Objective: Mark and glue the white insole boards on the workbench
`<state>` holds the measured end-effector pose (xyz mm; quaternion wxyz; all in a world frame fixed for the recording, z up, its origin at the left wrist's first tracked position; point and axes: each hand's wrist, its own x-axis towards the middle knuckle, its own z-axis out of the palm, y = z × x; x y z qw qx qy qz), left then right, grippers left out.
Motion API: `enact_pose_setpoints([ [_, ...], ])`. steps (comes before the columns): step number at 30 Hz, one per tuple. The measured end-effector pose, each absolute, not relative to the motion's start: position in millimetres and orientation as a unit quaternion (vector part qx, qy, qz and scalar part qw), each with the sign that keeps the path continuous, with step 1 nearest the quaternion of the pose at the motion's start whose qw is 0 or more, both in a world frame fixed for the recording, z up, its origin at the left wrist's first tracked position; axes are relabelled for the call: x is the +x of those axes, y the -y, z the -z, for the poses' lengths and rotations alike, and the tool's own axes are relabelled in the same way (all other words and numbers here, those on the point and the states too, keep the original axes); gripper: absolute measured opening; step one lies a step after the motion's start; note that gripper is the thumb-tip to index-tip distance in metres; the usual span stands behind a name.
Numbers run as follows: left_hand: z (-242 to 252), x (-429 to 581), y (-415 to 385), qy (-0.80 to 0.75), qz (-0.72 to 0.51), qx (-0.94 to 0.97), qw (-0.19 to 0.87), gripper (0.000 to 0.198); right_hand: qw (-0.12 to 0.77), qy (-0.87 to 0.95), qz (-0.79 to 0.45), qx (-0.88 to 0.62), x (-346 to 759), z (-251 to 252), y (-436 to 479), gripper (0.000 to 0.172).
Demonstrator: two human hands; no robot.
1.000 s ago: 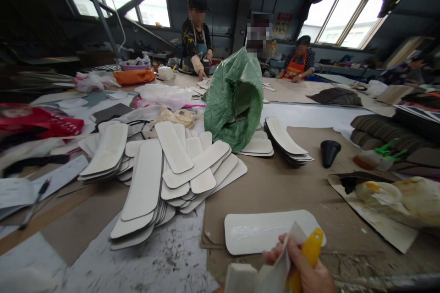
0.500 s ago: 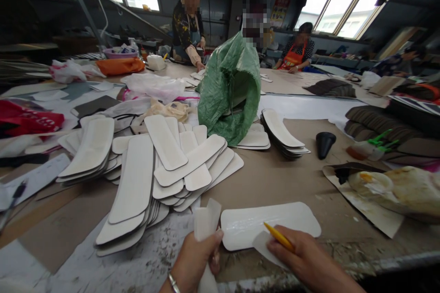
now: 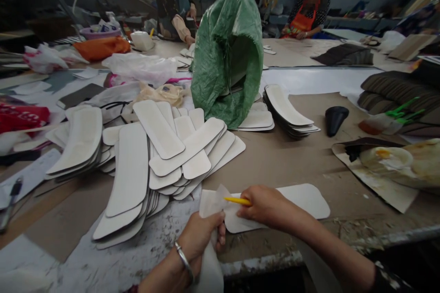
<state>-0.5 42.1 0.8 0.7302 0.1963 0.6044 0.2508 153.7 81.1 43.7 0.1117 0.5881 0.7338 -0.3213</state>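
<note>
My left hand [image 3: 208, 233], with a bangle at the wrist, is closed around a pale, thin strip [image 3: 208, 203]; its lower part hangs past the table edge. My right hand [image 3: 259, 203] grips a slim yellow tool [image 3: 237, 200] whose kind I cannot make out. The tool points left, close to the top of the strip by my left thumb. Beneath my right hand lies a white rounded panel [image 3: 305, 199], partly hidden by the hand and forearm. Left of my hands, several similar white panels [image 3: 129, 169] lie in overlapping stacks.
Behind the stacks stands a green woven sack [image 3: 223, 55]. A black cone-shaped object [image 3: 336, 120] and a stained plastic container [image 3: 388, 158] lie to the right. Dark stacked pieces [image 3: 395, 96] are farther right. A pen [image 3: 12, 201] lies at far left. Two co-workers are across the table.
My right hand has moved left and up with the yellow tool, from over the panel to beside the strip in my left hand. The camera view has tipped downward.
</note>
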Motion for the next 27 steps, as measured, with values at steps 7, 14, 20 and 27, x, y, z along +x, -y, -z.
enact_pose_setpoints([
  [7,-8.0,-1.6,-43.7,-0.611,-0.231,0.184,0.734,0.029,0.123,-0.742,0.311,0.581,154.7,-35.1,-84.2,0.021],
  [14,0.5,6.1,-40.2,-0.636,-0.275,0.203,0.692,0.029,0.109,-0.751,0.303,0.576,150.7,-32.8,-82.7,0.022],
  [20,8.0,8.4,-31.9,-0.658,-0.288,0.243,0.652,0.032,0.08,-0.737,0.293,0.604,185.0,-51.6,-61.8,0.017],
  [27,18.3,4.2,-24.2,-0.657,-0.288,0.288,0.634,0.045,0.059,-0.655,0.274,0.701,274.8,-48.6,-30.0,0.018],
])
